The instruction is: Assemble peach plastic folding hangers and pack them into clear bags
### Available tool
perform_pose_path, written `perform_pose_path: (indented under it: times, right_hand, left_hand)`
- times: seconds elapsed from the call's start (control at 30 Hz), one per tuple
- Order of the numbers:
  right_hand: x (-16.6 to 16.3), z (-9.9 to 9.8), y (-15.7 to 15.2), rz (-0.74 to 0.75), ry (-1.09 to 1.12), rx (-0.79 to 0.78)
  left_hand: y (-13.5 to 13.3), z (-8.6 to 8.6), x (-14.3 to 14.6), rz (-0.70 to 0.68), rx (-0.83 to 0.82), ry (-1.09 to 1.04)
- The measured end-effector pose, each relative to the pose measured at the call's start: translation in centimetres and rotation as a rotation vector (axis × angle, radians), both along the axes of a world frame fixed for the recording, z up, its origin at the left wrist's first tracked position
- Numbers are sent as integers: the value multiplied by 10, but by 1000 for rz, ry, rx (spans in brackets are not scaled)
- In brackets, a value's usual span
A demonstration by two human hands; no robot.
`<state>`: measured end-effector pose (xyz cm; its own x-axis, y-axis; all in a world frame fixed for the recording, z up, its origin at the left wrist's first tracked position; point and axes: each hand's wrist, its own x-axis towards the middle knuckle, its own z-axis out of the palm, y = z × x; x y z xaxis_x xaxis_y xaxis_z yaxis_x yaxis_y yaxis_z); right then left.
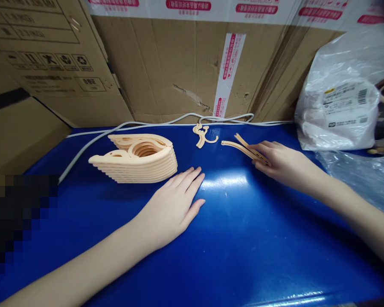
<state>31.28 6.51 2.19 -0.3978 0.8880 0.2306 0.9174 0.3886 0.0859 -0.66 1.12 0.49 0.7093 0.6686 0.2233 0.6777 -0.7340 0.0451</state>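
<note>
My left hand (174,200) lies palm down on the blue table (230,251), fingers stretched out and holding nothing. Just beyond its fingertips stands a neat stack of beige curved plastic hanger pieces (137,164), nested one on another with a rounded opening through them. My right hand (277,164) is closed around slim beige hanger arms (240,147), whose two narrow ends point left and away from me. Its fingers cover the other ends. Between the stack and these arms, near the back edge, lie small beige hanger hooks (202,135); their exact number is hard to make out.
Large cardboard boxes (166,64) form a wall behind the table. A white cable (121,127) runs along the back edge and down the left side. On the right sits a clear plastic bag (339,102) with a printed label, and loose plastic film (361,175) spreads below it.
</note>
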Motion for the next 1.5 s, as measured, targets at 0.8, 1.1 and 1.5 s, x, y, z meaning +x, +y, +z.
perform_pose_path:
  times: [0.8, 1.1, 1.5]
  right_hand:
    - [-20, 4, -6, 273, 96, -61]
    - [-48, 15, -41, 611, 482, -577]
    - [-59, 20, -55, 558, 627, -950]
  left_hand:
    - [0, 1, 2, 5, -46, -29]
    - [-6, 14, 5, -2, -127, -296]
    - [-15, 17, 7, -162, -351, -262]
